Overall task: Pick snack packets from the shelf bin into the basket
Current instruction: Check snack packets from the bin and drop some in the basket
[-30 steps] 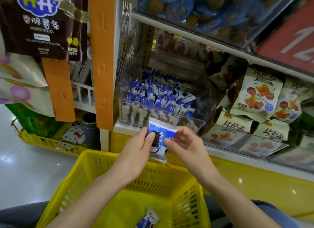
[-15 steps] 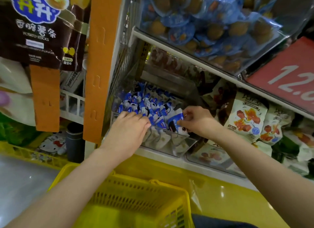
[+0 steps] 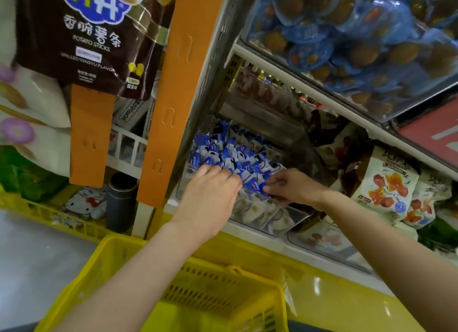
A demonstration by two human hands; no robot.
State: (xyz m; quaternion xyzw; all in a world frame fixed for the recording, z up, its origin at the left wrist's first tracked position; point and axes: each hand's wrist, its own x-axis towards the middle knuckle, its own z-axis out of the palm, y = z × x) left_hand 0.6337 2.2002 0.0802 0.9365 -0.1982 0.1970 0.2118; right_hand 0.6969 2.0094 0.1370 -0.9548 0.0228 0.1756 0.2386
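Observation:
A clear shelf bin holds several blue-and-white snack packets. My left hand reaches over the bin's front wall and lies on the packets, with its fingertips hidden among them. My right hand comes in from the right and pinches one blue-and-white packet at the front of the pile. The yellow basket sits below both forearms, and what shows of its inside holds nothing.
An orange upright borders the bin on the left. A shelf of blue-wrapped snacks hangs close above. White snack bags stand to the right. A second yellow basket and a dark cylinder sit low on the left.
Both hands have moved up from above the basket, where they held one packet together, into the shelf bin. Since half a second ago the right hand has slid lower and leftward.

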